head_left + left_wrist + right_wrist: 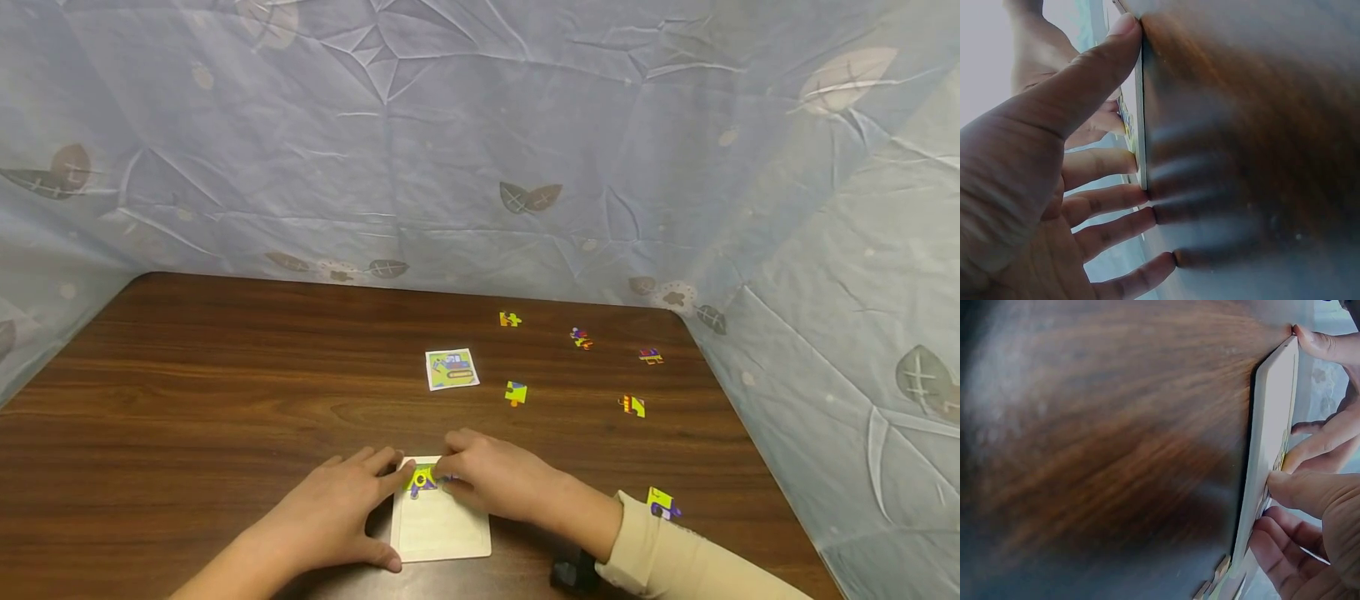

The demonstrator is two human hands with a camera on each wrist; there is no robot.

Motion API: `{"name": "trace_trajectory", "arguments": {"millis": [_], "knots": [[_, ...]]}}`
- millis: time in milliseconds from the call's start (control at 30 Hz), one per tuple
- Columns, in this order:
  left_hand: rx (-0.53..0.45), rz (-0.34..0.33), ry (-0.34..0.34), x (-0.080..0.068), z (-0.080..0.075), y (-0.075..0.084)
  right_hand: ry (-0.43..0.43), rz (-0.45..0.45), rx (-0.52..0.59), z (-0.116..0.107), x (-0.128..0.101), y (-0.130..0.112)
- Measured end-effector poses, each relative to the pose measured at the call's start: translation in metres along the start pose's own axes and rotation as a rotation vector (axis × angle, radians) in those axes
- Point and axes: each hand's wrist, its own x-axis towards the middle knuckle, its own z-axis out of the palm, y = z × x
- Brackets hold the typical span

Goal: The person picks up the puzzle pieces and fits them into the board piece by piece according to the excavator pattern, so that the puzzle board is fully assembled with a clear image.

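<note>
A white square puzzle tray (pixel 442 533) lies on the table between both hands. One yellow-green and purple puzzle piece (pixel 422 478) sits at its upper left. My left hand (pixel 326 508) rests along the tray's left side with fingers spread; the index fingertip touches that piece and the thumb is at the lower left corner. My right hand (pixel 498 479) bends over the tray's upper right, its thumb (pixel 1297 487) and fingers holding another puzzle piece. Most of that piece is hidden; only a purple bit shows beside the first one.
A picture card (pixel 452 369) of an excavator lies beyond the tray. Several loose pieces are scattered to the right, among them a green one (pixel 515 392), a striped one (pixel 633 406) and a yellow-purple one (pixel 662 502) by the right sleeve. Patterned curtain (pixel 450 167) borders the table.
</note>
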Motion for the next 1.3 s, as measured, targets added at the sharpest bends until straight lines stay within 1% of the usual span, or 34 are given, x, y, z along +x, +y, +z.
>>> {"name": "trace_trajectory", "arguments": {"millis": [200, 500, 667, 733, 867, 1067, 1167, 1233, 1300], "knots": [[-0.007, 0.0, 0.005, -0.0003, -0.0003, -0.0001, -0.015, 0.004, 0.03, -0.0001, -0.0003, -0.0006], [-0.004, -0.003, -0.002, 0.0009, -0.0013, 0.0005, -0.008, 0.004, -0.002, -0.001, -0.0015, -0.0036], [-0.018, -0.008, 0.0, 0.0005, 0.0, 0.0, 0.003, 0.018, 0.024, 0.0013, -0.0026, -0.0037], [-0.032, -0.021, -0.006, -0.0001, 0.0008, 0.0002, 0.007, 0.019, 0.033, 0.0022, -0.0035, -0.0039], [-0.04, -0.031, -0.01, 0.0001, 0.0021, 0.0009, 0.007, 0.021, 0.019, 0.0022, -0.0051, -0.0044], [-0.036, -0.023, -0.001, 0.0006, 0.002, 0.0018, 0.015, 0.028, -0.028, 0.0018, -0.0068, -0.0081], [-0.046, -0.035, -0.008, 0.0004, 0.0013, 0.0018, 0.023, 0.035, -0.039, 0.0028, -0.0063, -0.0089], [-0.052, -0.043, -0.014, 0.0003, 0.0007, 0.0016, 0.024, 0.039, -0.012, 0.0033, -0.0055, -0.0078], [-0.062, -0.056, -0.029, 0.0001, 0.0, 0.0015, 0.016, 0.042, 0.04, 0.0037, -0.005, -0.0052]]}}
